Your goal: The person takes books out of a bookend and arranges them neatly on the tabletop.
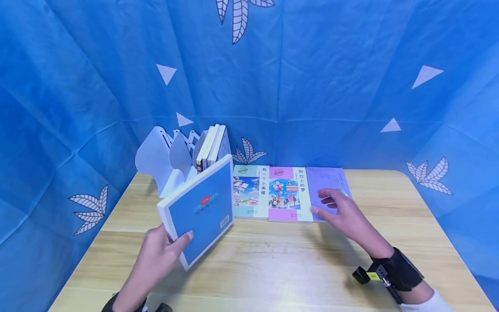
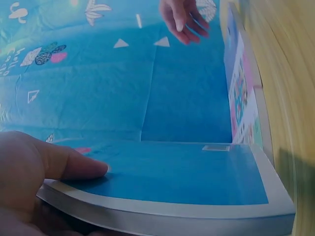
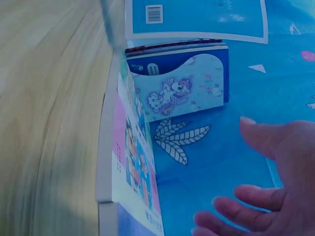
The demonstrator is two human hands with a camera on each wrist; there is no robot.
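My left hand [image 1: 161, 251] grips a blue book with a white border [image 1: 206, 208] by its left edge, thumb on the cover that bears a barcode. The book is held tilted above the table, in front of the bookend rack. My right hand [image 1: 343, 212] hovers over the purple book [image 1: 325, 180], fingers loosely bent and holding nothing. Left of that lie a pink book [image 1: 283, 195] and a green-and-white book [image 1: 249, 203], side by side. In the right wrist view the right hand [image 3: 275, 182] shows spread fingers. The left hand's other fingers are hidden behind the book.
A white bookend rack [image 1: 156, 151] stands at the back left, with several upright books [image 1: 210, 145] in its right section. A blue patterned curtain [image 1: 312, 86] hangs behind and beside the wooden table [image 1: 273, 268].
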